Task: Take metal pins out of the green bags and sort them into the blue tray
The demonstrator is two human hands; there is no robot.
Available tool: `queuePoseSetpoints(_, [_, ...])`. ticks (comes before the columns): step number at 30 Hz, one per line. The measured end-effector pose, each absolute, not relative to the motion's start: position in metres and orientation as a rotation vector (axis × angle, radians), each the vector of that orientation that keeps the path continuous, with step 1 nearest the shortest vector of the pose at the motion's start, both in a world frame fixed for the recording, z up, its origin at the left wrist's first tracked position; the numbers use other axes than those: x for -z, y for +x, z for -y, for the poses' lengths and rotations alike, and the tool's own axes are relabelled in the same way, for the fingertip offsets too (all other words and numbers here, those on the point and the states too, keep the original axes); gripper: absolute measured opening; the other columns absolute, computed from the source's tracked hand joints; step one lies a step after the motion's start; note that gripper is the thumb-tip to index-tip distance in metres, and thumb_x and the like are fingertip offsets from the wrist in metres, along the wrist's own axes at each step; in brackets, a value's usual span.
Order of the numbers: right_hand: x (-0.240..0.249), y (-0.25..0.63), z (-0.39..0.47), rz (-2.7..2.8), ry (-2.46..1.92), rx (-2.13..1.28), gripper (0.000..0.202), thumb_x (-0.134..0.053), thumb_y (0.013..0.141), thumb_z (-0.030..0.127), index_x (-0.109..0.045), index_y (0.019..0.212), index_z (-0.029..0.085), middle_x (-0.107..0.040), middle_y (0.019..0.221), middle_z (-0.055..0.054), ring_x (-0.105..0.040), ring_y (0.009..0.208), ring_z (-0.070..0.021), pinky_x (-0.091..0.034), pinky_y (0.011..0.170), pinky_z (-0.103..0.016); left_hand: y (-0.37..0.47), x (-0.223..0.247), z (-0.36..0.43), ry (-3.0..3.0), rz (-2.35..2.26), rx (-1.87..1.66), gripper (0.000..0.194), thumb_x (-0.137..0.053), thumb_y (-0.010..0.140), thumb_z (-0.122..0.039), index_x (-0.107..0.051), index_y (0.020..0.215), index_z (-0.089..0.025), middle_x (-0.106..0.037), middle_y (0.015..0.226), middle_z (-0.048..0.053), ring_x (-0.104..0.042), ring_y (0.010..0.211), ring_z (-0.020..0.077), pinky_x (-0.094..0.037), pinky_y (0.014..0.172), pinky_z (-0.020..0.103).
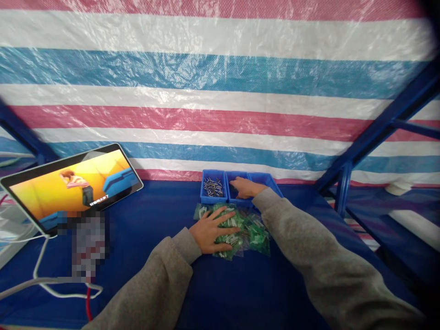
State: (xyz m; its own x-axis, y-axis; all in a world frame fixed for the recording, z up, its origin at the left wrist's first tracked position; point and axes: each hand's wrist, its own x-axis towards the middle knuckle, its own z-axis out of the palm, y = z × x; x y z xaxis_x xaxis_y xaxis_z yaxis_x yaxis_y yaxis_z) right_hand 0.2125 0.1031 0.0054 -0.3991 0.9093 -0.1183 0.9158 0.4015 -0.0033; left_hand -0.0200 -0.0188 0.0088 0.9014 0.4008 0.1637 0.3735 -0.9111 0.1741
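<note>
My left hand (215,231) lies with its fingers spread on a pile of small clear bags (256,231) with green and white contents. Behind the pile, three blue bins (213,200) stand side by side. Small metal pieces (213,187) fill part of the left bin. Over the middle bin is my right hand (245,188), its fingers bent down and closed together at the bin's left side. Whatever its fingertips may hold is too small to make out. The right bin is partly covered by my right wrist and sleeve.
A tablet (77,183) showing a cartoon leans at the left of the blue table (165,201). White and red cables (39,261) run below it beside a blurred-out object. Striped sheeting (206,101) hangs behind, and a blue metal frame (343,183) rises at the right.
</note>
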Motion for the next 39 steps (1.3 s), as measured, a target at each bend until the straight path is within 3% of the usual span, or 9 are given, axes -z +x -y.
queuePoseSetpoints(6, [-0.007, 0.220, -0.111, -2.520, 1.748, 0.055, 0.047, -0.076, 0.065, 0.034, -0.061, 0.104, 0.014, -0.062, 0.107, -0.014, -0.058, 0.102, -0.0258, -0.044, 0.085, -0.029, -0.019, -0.002, 0.015, 2.894, -0.593, -0.363, 0.056, -0.054, 0.080, -0.055, -0.046, 0.130, -0.032, -0.034, 0.145, 0.008, -0.030, 0.131, 0.0330, -0.034, 0.101, 0.052])
queuePoseSetpoints(10, [-0.009, 0.219, -0.108, -2.498, 1.761, 0.043, 0.052, -0.077, 0.064, 0.039, -0.060, 0.107, 0.014, -0.062, 0.108, -0.014, -0.059, 0.101, -0.0249, -0.044, 0.084, -0.028, -0.018, 0.004, 0.012, 2.871, -0.570, -0.421, 0.062, -0.054, 0.080, -0.054, -0.042, 0.134, -0.025, -0.028, 0.146, 0.012, -0.028, 0.134, 0.0306, -0.031, 0.106, 0.047])
queuePoseSetpoints(14, [-0.013, 0.215, -0.102, -2.481, 1.775, 0.012, 0.044, -0.074, 0.068, 0.031, -0.061, 0.105, 0.013, -0.062, 0.106, -0.016, -0.061, 0.097, -0.0259, -0.045, 0.082, -0.029, -0.017, 0.008, 0.011, 2.862, -0.588, -0.436, 0.064, -0.053, 0.081, -0.054, -0.041, 0.135, -0.023, -0.027, 0.147, 0.014, -0.028, 0.134, 0.0301, -0.031, 0.107, 0.045])
queuePoseSetpoints(20, [-0.019, 0.207, -0.093, -2.508, 1.822, -0.016, 0.024, -0.058, 0.075, 0.012, -0.063, 0.099, 0.010, -0.065, 0.101, -0.018, -0.062, 0.096, -0.0267, -0.045, 0.082, -0.032, -0.017, 0.007, 0.011, 2.894, -0.642, -0.409, 0.066, -0.049, 0.079, -0.063, -0.041, 0.134, -0.028, -0.032, 0.144, 0.013, -0.031, 0.132, 0.0327, -0.028, 0.104, 0.053])
queuePoseSetpoints(26, [-0.043, 0.210, -0.064, -2.663, 1.942, -0.065, 0.036, -0.051, 0.080, 0.013, -0.056, 0.116, 0.014, -0.062, 0.114, -0.012, -0.056, 0.108, -0.0228, -0.040, 0.094, -0.032, -0.019, 0.007, 0.011, 2.906, -0.756, -0.392, 0.070, -0.048, 0.076, -0.067, -0.039, 0.135, -0.029, -0.034, 0.144, 0.011, -0.028, 0.133, 0.0323, -0.022, 0.106, 0.056])
queuePoseSetpoints(29, [-0.055, 0.217, -0.032, -3.055, 1.963, 0.139, 0.028, -0.054, 0.079, 0.017, -0.060, 0.107, 0.017, -0.067, 0.102, -0.006, -0.062, 0.095, -0.0196, -0.047, 0.087, -0.031, -0.021, 0.009, 0.013, 2.862, -0.919, -0.419, 0.076, -0.050, 0.072, -0.070, -0.038, 0.136, -0.030, -0.034, 0.144, 0.011, -0.027, 0.133, 0.0354, -0.024, 0.104, 0.057])
queuePoseSetpoints(32, [-0.054, 0.222, 0.005, -3.201, 1.780, 0.374, 0.028, -0.057, 0.079, 0.019, -0.063, 0.106, 0.020, -0.068, 0.103, -0.004, -0.064, 0.092, -0.0189, -0.050, 0.082, -0.031, -0.021, 0.012, 0.016, 2.771, -1.081, -0.479, 0.085, -0.054, 0.068, -0.071, -0.035, 0.138, -0.027, -0.035, 0.142, 0.013, -0.029, 0.131, 0.0372, -0.028, 0.103, 0.056])
queuePoseSetpoints(36, [-0.043, 0.229, 0.035, -3.212, 1.594, 0.428, 0.031, -0.060, 0.078, 0.020, -0.063, 0.109, 0.021, -0.067, 0.107, -0.005, -0.062, 0.100, -0.0208, -0.048, 0.089, -0.035, -0.019, 0.014, 0.018, 2.624, -1.165, -0.576, 0.098, -0.062, 0.062, -0.070, -0.032, 0.137, -0.015, -0.040, 0.136, 0.018, -0.037, 0.126, 0.0338, -0.032, 0.104, 0.049])
queuePoseSetpoints(39, [-0.040, 0.242, 0.028, -3.204, 1.700, 0.377, 0.029, -0.054, 0.083, 0.021, -0.062, 0.111, 0.022, -0.067, 0.109, -0.004, -0.061, 0.102, -0.0196, -0.046, 0.092, -0.034, -0.019, 0.012, 0.018, 2.611, -1.133, -0.624, 0.092, -0.064, 0.062, -0.067, -0.037, 0.134, -0.016, -0.040, 0.135, 0.017, -0.037, 0.126, 0.0325, -0.033, 0.104, 0.047])
